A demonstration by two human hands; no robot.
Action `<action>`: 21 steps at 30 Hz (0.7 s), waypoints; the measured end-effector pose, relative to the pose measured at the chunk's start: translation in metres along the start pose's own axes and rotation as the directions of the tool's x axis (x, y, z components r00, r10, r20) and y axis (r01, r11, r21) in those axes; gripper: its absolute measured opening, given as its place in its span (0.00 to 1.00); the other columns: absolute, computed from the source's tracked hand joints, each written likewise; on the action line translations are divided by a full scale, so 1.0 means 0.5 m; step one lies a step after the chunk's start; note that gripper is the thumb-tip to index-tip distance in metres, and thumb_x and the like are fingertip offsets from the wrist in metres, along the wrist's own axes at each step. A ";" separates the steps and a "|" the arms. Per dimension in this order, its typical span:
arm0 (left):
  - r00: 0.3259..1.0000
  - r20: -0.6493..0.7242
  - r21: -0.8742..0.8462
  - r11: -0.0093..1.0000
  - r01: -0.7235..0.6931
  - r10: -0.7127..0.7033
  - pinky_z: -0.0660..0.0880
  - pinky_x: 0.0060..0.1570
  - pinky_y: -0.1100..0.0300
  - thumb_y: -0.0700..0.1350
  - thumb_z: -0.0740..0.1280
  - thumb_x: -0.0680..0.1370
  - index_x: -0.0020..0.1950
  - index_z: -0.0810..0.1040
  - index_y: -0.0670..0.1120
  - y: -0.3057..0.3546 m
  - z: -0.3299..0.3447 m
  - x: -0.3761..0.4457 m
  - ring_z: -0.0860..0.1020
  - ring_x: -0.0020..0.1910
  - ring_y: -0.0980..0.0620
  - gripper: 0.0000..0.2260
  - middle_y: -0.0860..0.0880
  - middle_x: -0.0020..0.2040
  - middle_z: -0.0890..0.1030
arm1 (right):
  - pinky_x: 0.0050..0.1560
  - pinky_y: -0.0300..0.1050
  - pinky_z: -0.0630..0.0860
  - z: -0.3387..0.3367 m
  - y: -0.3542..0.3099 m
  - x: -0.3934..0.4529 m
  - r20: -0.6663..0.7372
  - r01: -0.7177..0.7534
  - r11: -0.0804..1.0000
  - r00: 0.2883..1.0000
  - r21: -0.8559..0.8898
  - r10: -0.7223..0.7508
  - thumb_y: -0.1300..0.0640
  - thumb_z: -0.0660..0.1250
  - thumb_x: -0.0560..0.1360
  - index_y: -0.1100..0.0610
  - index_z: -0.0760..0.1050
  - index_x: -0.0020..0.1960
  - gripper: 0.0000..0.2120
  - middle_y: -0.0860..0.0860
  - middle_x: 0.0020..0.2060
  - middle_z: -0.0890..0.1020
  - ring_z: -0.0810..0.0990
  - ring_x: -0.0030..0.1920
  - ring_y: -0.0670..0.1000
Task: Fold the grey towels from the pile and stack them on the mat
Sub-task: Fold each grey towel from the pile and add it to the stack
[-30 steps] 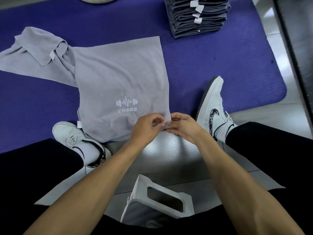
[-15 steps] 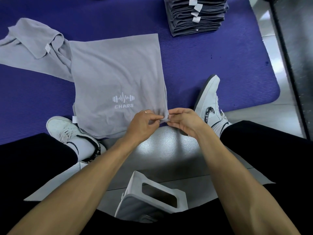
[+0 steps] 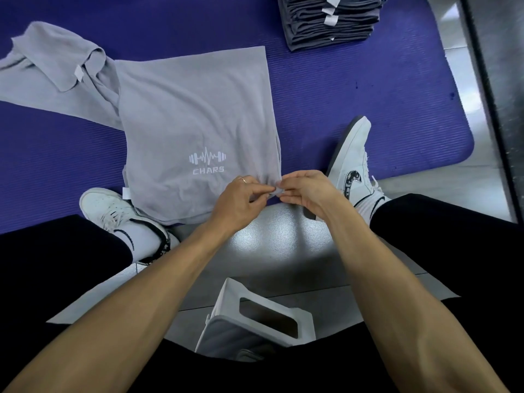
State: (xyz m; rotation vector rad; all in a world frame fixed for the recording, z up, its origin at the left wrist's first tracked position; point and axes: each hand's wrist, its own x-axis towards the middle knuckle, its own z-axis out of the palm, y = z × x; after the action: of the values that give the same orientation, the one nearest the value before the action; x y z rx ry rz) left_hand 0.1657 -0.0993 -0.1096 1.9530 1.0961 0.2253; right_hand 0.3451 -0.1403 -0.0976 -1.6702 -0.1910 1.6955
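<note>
Head view: the grey towel (image 3: 195, 117), printed with a barbell logo, lies on the purple mat (image 3: 354, 103) between two white sneakers. The left hand (image 3: 241, 201) and right hand (image 3: 307, 191) both pinch its near right corner. Matching the layers' edges there before pulling them apart should give a square fold. A stack of folded towels (image 3: 329, 21) sits farther back on the mat; grey tiled floor (image 3: 283, 239) lies beneath.

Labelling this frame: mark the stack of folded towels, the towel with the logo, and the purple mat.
stack of folded towels (image 3: 331, 26), head view, front folded edges.
towel with the logo (image 3: 192, 109), head view, flat middle.
purple mat (image 3: 354, 89), head view, bare ribbed surface.
</note>
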 end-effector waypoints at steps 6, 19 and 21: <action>0.998 -0.060 0.021 0.999 0.030 -0.029 0.72 0.55 0.59 0.45 0.75 0.73 0.58 0.83 0.49 -0.001 0.005 -0.010 0.75 0.55 0.51 0.13 0.51 0.51 0.81 | 0.35 0.40 0.81 -0.003 -0.008 -0.004 -0.031 -0.049 0.998 0.998 0.034 0.050 0.67 0.74 0.71 0.56 0.72 0.40 0.12 0.53 0.32 0.83 0.85 0.35 0.51; 0.992 -0.104 -0.074 0.995 0.070 -0.078 0.75 0.53 0.63 0.41 0.69 0.77 0.54 0.86 0.49 0.029 -0.142 0.075 0.82 0.49 0.57 0.09 0.58 0.47 0.85 | 0.68 0.41 0.62 0.013 -0.095 0.084 0.342 0.584 0.402 0.777 -0.705 -0.529 0.69 0.69 0.71 0.51 0.69 0.73 0.33 0.51 0.70 0.68 0.64 0.69 0.51; 0.992 -0.099 -0.115 0.991 0.065 -0.076 0.75 0.51 0.65 0.39 0.67 0.78 0.52 0.85 0.51 0.032 -0.166 0.092 0.82 0.49 0.58 0.10 0.57 0.46 0.85 | 0.67 0.38 0.61 0.014 -0.134 0.102 0.432 0.619 0.258 0.736 -0.742 -0.521 0.65 0.71 0.73 0.54 0.75 0.68 0.24 0.54 0.70 0.71 0.65 0.70 0.54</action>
State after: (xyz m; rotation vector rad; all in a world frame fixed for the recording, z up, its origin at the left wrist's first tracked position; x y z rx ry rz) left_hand 0.1598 -0.0185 -0.0577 1.8170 1.1915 0.3446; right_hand 0.3710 -0.0598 -0.0990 -1.7722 -1.7712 1.0754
